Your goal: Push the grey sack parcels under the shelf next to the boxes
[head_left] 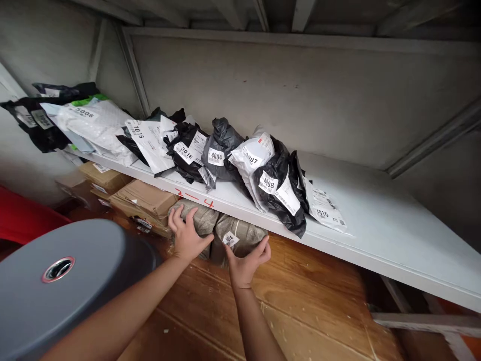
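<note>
Two parcels in woven grey-brown wrapping sit side by side under the front edge of the white shelf. My left hand (pixel 188 236) is against the left parcel (pixel 203 220), its fingers spread and bent over the front. The right parcel (pixel 244 230) bears a white label (pixel 230 239) that reads 4014 or similar. My right hand (pixel 246 263) is at its front right corner, with the thumb near the label and the fingers apart from it. Neither hand is closed round a parcel. The backs of both parcels are hidden beneath the shelf.
Black, white and grey mailing bags (pixel 221 150) with numbered labels line the shelf (pixel 376 215). Cardboard boxes (pixel 145 198) stand under it at left. A grey round-topped stool or bin (pixel 86 255) is close on my left. Below lies a wood-look floor (pixel 300 301).
</note>
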Action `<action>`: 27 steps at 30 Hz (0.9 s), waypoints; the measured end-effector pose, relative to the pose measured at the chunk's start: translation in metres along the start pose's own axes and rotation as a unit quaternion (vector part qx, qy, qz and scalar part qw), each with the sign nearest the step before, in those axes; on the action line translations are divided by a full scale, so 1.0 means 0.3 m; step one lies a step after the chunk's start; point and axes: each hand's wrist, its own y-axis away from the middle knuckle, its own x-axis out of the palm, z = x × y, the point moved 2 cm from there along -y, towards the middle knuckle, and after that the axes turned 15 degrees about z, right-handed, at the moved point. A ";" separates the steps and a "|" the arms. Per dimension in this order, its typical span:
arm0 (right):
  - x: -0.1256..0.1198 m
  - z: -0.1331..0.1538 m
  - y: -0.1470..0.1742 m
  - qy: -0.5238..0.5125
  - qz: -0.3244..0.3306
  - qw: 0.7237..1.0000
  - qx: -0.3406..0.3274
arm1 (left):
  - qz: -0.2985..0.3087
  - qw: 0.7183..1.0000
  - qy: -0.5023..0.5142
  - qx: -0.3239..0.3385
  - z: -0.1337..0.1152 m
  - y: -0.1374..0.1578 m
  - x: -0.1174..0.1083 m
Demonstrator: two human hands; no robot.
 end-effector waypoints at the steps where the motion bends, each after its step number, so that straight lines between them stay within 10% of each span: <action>1: -0.013 -0.005 -0.004 0.000 0.017 1.000 -0.007 | 0.001 1.000 0.003 0.001 0.004 -0.007 0.002; 9: -0.067 -0.149 0.125 0.062 0.100 0.983 -0.140 | -0.013 0.998 -0.027 0.060 0.040 0.015 0.043; 19: -0.166 -0.174 0.037 -0.076 0.125 0.987 -0.065 | 0.049 0.996 -0.077 0.019 -0.019 0.046 -0.039; 27: -0.191 -0.167 0.025 -0.086 0.139 0.984 -0.066 | 0.065 0.983 -0.112 0.128 -0.088 0.036 -0.026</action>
